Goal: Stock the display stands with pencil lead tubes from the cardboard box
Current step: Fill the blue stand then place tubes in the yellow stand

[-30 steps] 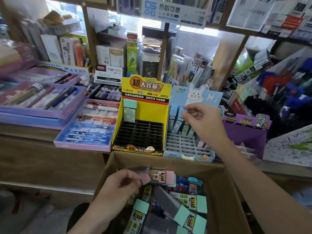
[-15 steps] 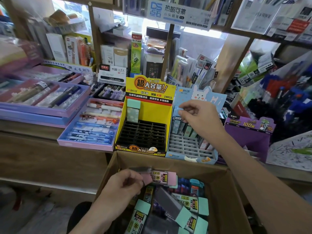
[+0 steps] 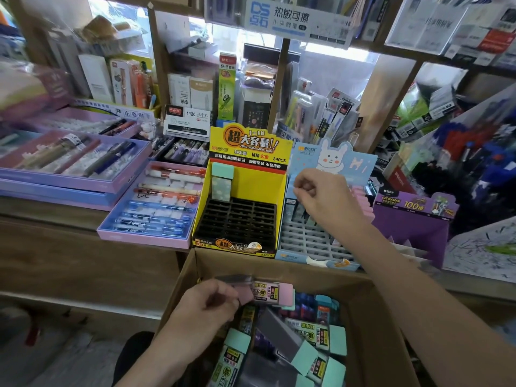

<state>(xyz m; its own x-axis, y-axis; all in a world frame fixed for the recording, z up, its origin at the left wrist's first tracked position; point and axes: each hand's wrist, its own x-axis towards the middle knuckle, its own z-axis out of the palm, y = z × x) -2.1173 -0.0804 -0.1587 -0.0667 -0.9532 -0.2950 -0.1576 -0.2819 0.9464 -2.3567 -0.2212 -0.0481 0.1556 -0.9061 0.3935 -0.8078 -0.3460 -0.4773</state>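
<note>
The open cardboard box (image 3: 282, 265) sits low in front, full of lead tubes (image 3: 317, 335) with mint and pink caps. My left hand (image 3: 209, 304) grips a couple of pink-capped tubes (image 3: 275, 293) over the box's far left corner. The yellow display stand (image 3: 251, 180) has a black slot grid holding a single mint-capped tube (image 3: 222, 181) at the back left. Next to it on the right is the light blue rabbit stand (image 3: 304, 243), with tubes in its back rows. My right hand (image 3: 326, 201) hovers over those rows, fingertips pinched on a tube's top, which is mostly hidden.
Purple trays of pens (image 3: 150, 216) lie left of the yellow stand on the wooden counter (image 3: 69, 247). A purple display box (image 3: 416, 216) stands right of the blue stand. Packed shelves of stationery rise behind, and blue pens crowd the right side.
My right hand has shifted slightly over the blue stand's back rows. My left hand has kept its hold on the pink-capped tubes above the box.
</note>
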